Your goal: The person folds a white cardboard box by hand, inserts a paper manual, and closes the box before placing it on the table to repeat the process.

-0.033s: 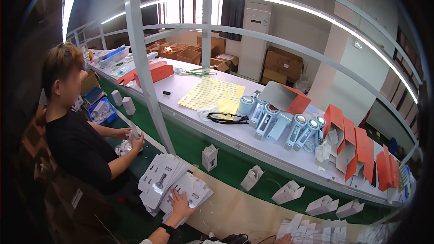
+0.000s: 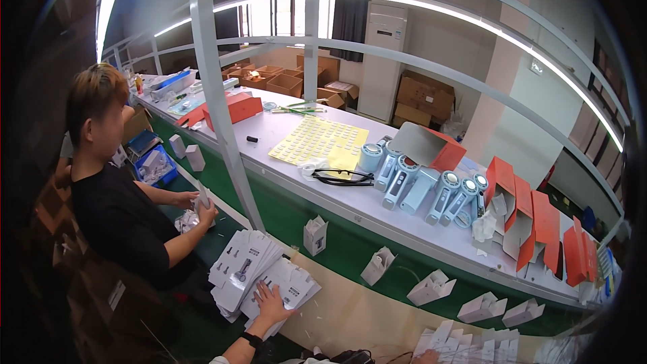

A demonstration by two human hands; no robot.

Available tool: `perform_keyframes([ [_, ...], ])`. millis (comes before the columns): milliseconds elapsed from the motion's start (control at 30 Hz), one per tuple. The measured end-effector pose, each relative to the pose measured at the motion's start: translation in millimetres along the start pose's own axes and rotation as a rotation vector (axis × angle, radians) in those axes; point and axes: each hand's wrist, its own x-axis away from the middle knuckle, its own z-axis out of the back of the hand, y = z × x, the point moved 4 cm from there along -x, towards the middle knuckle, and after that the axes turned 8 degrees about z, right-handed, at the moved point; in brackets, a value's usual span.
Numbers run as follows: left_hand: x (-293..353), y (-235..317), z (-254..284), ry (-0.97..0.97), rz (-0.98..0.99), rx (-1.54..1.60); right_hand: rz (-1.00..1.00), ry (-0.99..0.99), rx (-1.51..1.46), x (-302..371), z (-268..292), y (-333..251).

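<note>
My left hand (image 2: 271,305), a black band on its wrist, lies with fingers spread on a pile of flat white printed cartons (image 2: 294,282). Against it on the left leans a second, taller pile of the same flat cartons (image 2: 244,263). Only a bit of my right hand (image 2: 426,358) shows at the lower edge, beside a row of white folded boxes (image 2: 465,348); its fingers cannot be made out. Both piles and the boxes rest on a tan work surface (image 2: 350,307).
Opened white boxes (image 2: 315,236) stand spaced along a green belt (image 2: 350,251). Beyond it, a long bench (image 2: 296,192) carries pale blue handheld devices (image 2: 399,182), orange boxes (image 2: 539,226) and a yellow sticker sheet (image 2: 317,140). A co-worker (image 2: 114,209) at left holds a white box.
The whole view has shifted very slightly to the right. My left hand keeps its place on the cartons, and nothing has been taken up or let go.
</note>
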Motion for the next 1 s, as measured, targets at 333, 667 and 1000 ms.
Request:
perform_keyframes([
  [333,36.1,61.4,82.3,-0.06,-0.239,0.119,0.49,-0.145,-1.425,1.1,168.1,-272.6],
  [667,97.9,113.5,135.3,-0.156,-0.754,0.27,0.432,-0.885,-1.518,31.0,173.2,-331.9],
  [1000,89.9,118.0,135.6,-0.249,-0.766,0.5,0.665,-0.611,-1.21,17.1,182.2,-327.1],
])
